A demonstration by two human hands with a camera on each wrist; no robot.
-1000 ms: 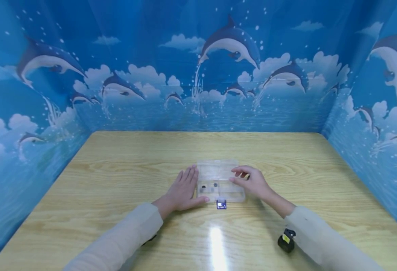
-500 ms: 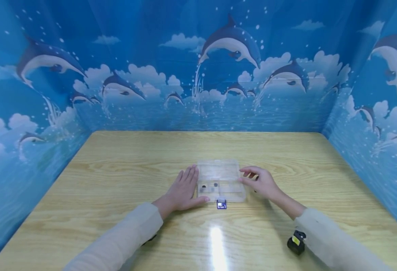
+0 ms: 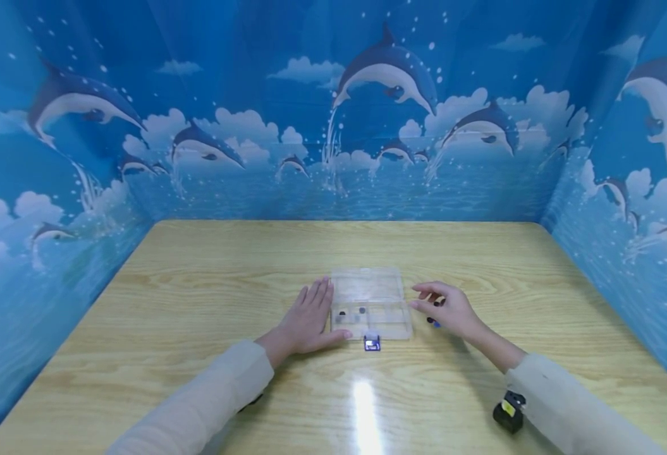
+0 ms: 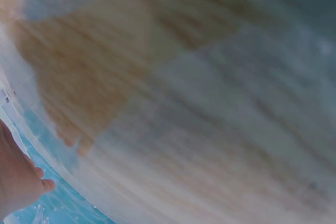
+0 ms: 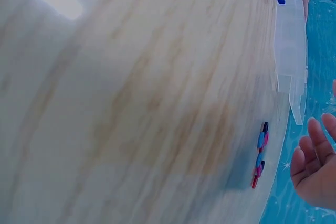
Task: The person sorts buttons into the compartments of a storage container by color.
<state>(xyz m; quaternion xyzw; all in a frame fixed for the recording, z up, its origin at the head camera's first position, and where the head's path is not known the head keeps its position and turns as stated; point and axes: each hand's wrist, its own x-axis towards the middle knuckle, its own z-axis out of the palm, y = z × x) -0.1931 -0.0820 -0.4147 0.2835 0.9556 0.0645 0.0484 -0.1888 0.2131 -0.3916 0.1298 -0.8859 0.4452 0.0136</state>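
Note:
A clear plastic divided box [image 3: 389, 330] lies open on the table, lid folded back, with a blue latch [image 3: 372, 343] at its front. Two small dark round pieces [image 3: 362, 310] sit in its left compartments. My left hand [image 3: 308, 319] lies flat along the box's left side, thumb reaching to the front edge. To the right of the box hovers my right hand [image 3: 446, 308], fingers loosely bent, thumb and fingertips apart with nothing seen between them. Below it is a row of small black, blue, pink and red pieces [image 5: 260, 156], partly hidden by the hand in the head view.
The wood-grain table [image 3: 225, 265] ends at a blue dolphin-print curtain [image 3: 333, 183] at the back and sides. A black device with a yellow label [image 3: 507, 411] is at the right sleeve. A bright light reflection [image 3: 365, 411] lies on the table's front.
My right hand has moved right, from over the box's right part to beyond its right edge, above the small coloured pieces. The left hand and the box have stayed put.

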